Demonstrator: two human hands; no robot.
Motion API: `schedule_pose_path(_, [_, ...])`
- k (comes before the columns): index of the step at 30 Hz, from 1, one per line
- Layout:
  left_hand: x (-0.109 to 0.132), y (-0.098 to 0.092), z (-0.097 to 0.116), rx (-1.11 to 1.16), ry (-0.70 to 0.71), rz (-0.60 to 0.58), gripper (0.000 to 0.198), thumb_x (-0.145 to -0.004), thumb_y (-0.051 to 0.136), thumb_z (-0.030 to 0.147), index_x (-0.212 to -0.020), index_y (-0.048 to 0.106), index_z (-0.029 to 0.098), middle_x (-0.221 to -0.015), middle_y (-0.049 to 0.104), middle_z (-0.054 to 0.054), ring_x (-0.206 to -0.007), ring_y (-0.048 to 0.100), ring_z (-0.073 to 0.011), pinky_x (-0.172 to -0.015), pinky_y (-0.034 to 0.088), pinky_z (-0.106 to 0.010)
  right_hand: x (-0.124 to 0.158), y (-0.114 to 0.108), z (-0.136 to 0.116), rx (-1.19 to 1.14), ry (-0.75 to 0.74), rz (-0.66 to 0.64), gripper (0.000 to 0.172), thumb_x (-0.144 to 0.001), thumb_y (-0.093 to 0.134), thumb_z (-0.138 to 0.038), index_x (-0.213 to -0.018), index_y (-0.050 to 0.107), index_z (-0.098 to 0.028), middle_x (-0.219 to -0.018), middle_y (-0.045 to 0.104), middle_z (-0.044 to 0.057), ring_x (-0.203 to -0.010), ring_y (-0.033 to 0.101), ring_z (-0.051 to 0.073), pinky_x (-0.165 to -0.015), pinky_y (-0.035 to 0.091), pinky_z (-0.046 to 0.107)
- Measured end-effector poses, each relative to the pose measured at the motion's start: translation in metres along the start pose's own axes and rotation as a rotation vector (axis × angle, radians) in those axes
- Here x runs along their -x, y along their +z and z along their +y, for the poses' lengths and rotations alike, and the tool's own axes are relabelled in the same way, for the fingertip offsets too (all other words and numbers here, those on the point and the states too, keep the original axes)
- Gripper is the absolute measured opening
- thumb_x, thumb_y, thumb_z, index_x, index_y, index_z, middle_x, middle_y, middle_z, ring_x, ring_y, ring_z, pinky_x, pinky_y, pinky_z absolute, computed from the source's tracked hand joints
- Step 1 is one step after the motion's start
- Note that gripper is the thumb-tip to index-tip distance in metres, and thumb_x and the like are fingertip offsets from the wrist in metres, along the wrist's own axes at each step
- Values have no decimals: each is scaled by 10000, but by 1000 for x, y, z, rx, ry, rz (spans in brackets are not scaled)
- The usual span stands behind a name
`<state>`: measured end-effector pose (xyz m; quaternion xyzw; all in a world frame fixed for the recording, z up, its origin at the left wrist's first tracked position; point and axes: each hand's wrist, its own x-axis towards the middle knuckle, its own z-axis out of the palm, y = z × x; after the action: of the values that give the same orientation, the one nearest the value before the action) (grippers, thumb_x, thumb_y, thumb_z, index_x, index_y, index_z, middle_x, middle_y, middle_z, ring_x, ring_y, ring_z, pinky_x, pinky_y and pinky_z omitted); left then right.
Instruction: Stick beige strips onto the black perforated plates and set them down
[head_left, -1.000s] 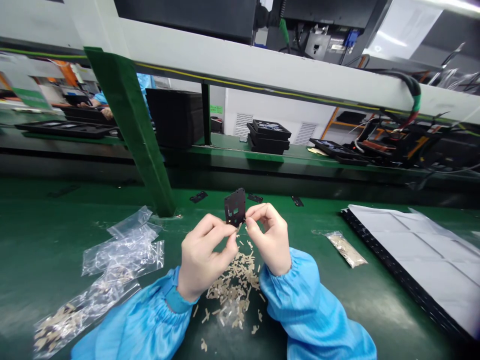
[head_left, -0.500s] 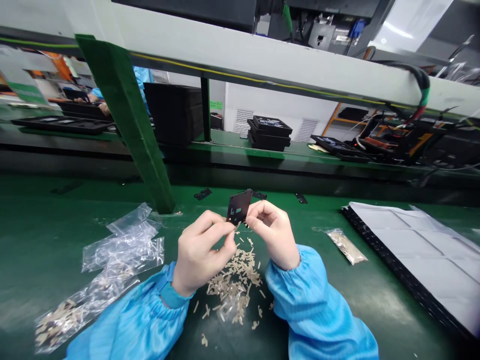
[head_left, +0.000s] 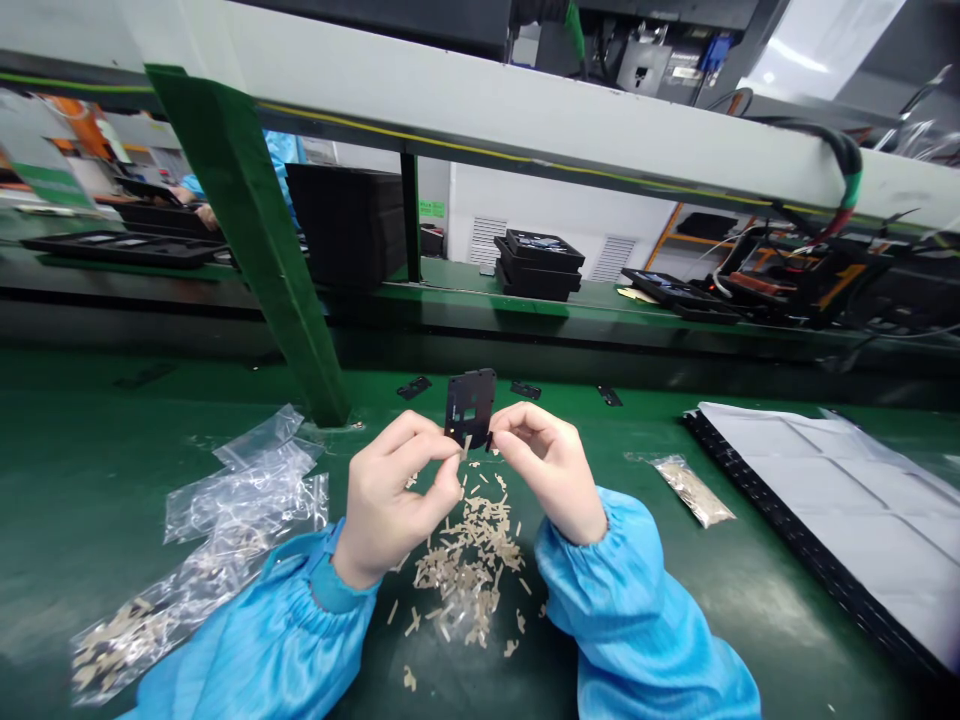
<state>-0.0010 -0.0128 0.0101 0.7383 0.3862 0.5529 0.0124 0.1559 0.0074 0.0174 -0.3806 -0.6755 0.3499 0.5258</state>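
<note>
Fingers [head_left: 427, 432] of both hands are pinched narrowly on a small black plate [head_left: 469, 392] with cut-out windows. The left hand [head_left: 394, 500] holds its lower left edge and the right hand [head_left: 547, 472] its lower right edge. The plate stands nearly upright in the air above the bench, between the two hands. A beige strip [head_left: 466, 443] shows at its bottom edge (too small to tell if it is stuck on).

Head view: below the hands lies a loose pile of beige strips [head_left: 469, 570] on the green bench mat [head_left: 112, 500], with stray strips around it. Left of the left hand are clear plastic bags [head_left: 247, 490], one with beige strips [head_left: 112, 645] inside. Right of the right hand is a small bag of strips [head_left: 694, 490], with open mat between them. Beyond it, a white sheet [head_left: 840, 510] lies on a black tray [head_left: 780, 520], its edge running diagonally. Three small black pieces [head_left: 414, 388] lie just past the plate, near the bench's far edge, beside a green post [head_left: 251, 230]. Both blue sleeves [head_left: 637, 610] end at the wrists. Farther off are stacked black trays [head_left: 538, 265] and a co-worker's hand [head_left: 206, 215].
</note>
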Motion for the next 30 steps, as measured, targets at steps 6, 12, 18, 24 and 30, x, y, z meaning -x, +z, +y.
schedule_pose_path(6, [-1, -2, -1, 8, -20, -9, 144, -732, 517, 81, -637, 578, 170, -641, 537, -1, -599, 520, -108, -538, 436, -235, 4, -2, -6, 171, -170, 5, 118, -804, 487, -151, -743, 586, -171, -754, 613, 31, -720, 576, 147, -675, 470, 281])
schedule_pose_path(12, [-2, -3, -1, 66, -36, -7, 150, -737, 517, 70, -641, 569, 172, -644, 529, 0, -607, 513, -112, -543, 427, -245, 12, 4, -12, 405, -358, 129, 139, -803, 466, -113, -794, 584, -187, -798, 626, 47, -767, 583, 174, -699, 470, 321])
schedule_pose_path(18, [1, -6, -2, 224, -106, -26, 169, -759, 503, 55, -660, 550, 183, -667, 512, 6, -633, 502, -116, -545, 408, -257, 14, 4, -14, 383, -391, 200, 120, -793, 483, -113, -855, 556, -186, -812, 569, 47, -738, 549, 163, -662, 459, 306])
schedule_pose_path(24, [2, -9, -1, 307, -123, -12, 194, -767, 493, 42, -666, 552, 196, -665, 516, 22, -651, 499, -112, -577, 400, -264, 14, 1, -17, 201, -277, 68, 73, -789, 506, -141, -738, 512, -192, -752, 529, 22, -715, 523, 149, -633, 450, 286])
schedule_pose_path(30, [3, -11, 3, 344, -118, -23, 200, -761, 496, 30, -672, 564, 196, -672, 533, 23, -648, 498, -108, -585, 396, -261, 13, 2, -19, 47, -178, -5, 121, -754, 517, -121, -656, 483, -184, -683, 506, 0, -642, 490, 124, -589, 420, 261])
